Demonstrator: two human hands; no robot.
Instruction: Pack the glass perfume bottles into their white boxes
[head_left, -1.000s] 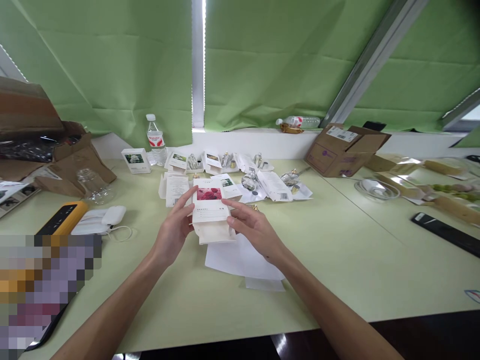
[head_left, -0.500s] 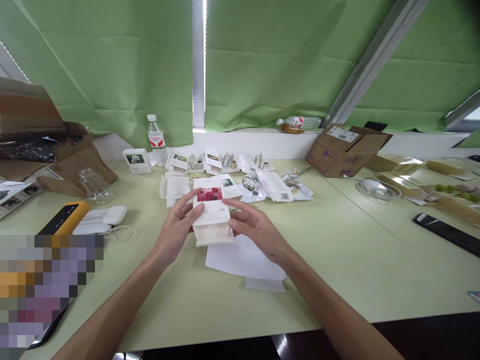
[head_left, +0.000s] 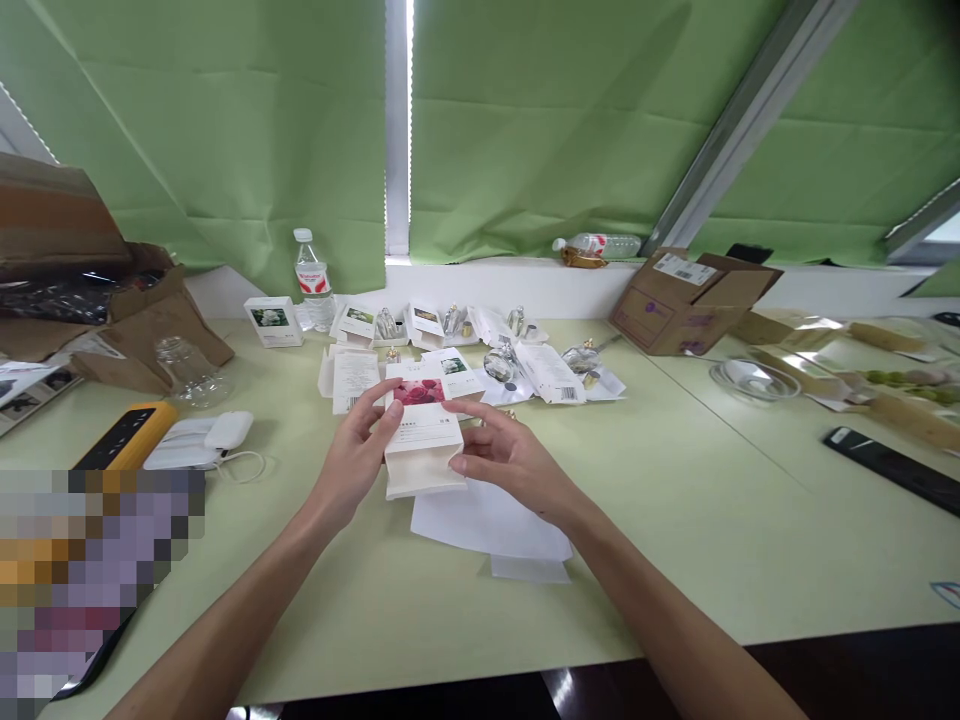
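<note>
A small white box [head_left: 424,432] with a red rose picture is held up between both hands, its near end open with a flap hanging down. My left hand [head_left: 361,440] grips its left side, thumb on the front face. My right hand [head_left: 510,450] holds the right side, index finger by the picture and thumb at the open end. Beneath them lies a white paper sheet [head_left: 487,520] on the table. Just behind are opened white boxes [head_left: 355,378] and ornate glass bottles [head_left: 501,362], partly hidden by the hands and box.
A water bottle [head_left: 313,280] and closed white box [head_left: 274,322] stand at the back left. Left are a clear jar [head_left: 187,370], an orange-black device [head_left: 127,437] and white case [head_left: 229,430]. Right are a carton [head_left: 679,300], coiled cable [head_left: 754,380] and black phone-like object [head_left: 896,468].
The box has tilted slightly, showing more of its open end. My right thumb has shifted a little left and down along the opening, and my left thumb has moved slightly up.
</note>
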